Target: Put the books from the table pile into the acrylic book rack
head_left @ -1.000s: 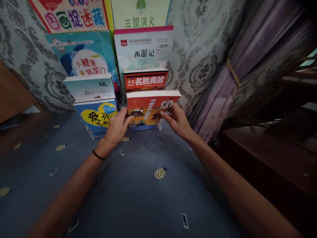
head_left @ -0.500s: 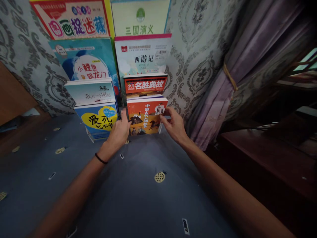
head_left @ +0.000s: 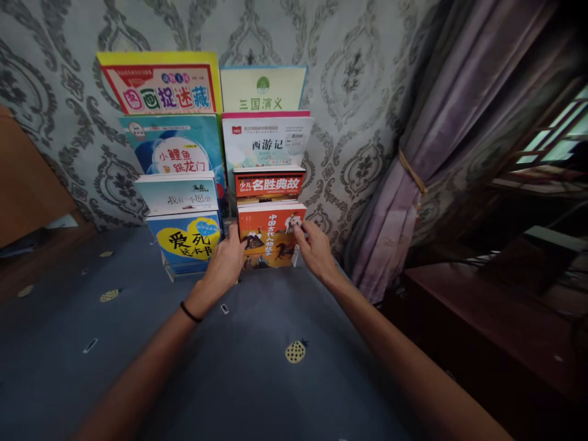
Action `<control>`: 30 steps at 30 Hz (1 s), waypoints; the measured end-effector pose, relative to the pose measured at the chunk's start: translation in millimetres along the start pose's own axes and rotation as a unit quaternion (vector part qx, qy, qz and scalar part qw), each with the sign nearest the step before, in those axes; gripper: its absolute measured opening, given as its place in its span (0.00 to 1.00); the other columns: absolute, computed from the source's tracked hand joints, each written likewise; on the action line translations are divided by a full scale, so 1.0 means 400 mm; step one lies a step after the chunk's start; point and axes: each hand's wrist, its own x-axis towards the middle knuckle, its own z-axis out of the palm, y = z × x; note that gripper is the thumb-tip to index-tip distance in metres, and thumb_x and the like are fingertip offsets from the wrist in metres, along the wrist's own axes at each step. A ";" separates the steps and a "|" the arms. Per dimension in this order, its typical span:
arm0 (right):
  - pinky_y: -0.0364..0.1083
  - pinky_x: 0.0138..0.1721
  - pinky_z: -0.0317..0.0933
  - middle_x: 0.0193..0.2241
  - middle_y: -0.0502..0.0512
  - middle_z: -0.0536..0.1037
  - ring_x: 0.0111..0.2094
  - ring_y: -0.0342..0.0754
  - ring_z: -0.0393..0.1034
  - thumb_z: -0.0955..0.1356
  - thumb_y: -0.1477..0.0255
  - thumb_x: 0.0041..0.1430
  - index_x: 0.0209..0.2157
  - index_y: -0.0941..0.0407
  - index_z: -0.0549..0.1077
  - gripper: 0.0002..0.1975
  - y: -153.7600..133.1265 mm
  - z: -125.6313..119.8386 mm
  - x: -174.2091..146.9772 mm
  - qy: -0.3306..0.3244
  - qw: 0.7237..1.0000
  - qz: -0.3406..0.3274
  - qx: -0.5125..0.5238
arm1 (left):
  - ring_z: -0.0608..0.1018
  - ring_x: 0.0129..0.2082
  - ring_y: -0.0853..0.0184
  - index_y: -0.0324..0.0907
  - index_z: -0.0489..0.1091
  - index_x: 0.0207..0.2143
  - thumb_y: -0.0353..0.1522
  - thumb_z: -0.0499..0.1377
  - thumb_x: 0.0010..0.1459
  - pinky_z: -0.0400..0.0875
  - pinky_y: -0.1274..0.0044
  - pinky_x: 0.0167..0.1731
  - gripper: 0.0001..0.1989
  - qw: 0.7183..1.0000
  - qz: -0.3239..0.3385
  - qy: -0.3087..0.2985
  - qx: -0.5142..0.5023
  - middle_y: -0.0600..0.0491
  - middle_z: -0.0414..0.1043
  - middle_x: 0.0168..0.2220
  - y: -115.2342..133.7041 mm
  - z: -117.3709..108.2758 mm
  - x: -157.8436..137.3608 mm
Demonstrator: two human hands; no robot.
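An orange-red book [head_left: 271,228] stands upright at the front of the right column of a tiered book rack [head_left: 168,269]. My left hand [head_left: 224,260] is closed at the book's left edge, its fingers partly hidden. At the opposite edge, the thumb and fingers of my right hand [head_left: 316,250] pinch the cover's upper right side. Close behind it is a red and black book [head_left: 270,185]. Beside my left hand, in the left column, stands a blue book with a yellow heart [head_left: 186,239].
Behind these are a pale book [head_left: 177,193], a teal book [head_left: 172,144], a white book with a pink top [head_left: 266,141], a green book [head_left: 264,86] and a red and yellow book [head_left: 160,86]. Patterned wallpaper backs the rack; a tied purple curtain [head_left: 395,214] hangs to the right.
The view has tilted up, so the rack's top shows in full and the books sit lower in it. Both hands stay at the orange-red book's edges, and it now sits closer to the book behind.
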 end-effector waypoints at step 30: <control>0.49 0.35 0.60 0.28 0.55 0.72 0.31 0.52 0.67 0.57 0.55 0.67 0.30 0.53 0.69 0.21 -0.017 0.012 -0.016 0.018 0.999 0.034 -0.003 | 0.80 0.38 0.57 0.36 0.53 0.55 0.26 0.42 0.68 0.71 0.70 0.36 0.14 0.999 0.034 0.011 0.000 0.39 0.77 0.40 -0.030 0.031 0.010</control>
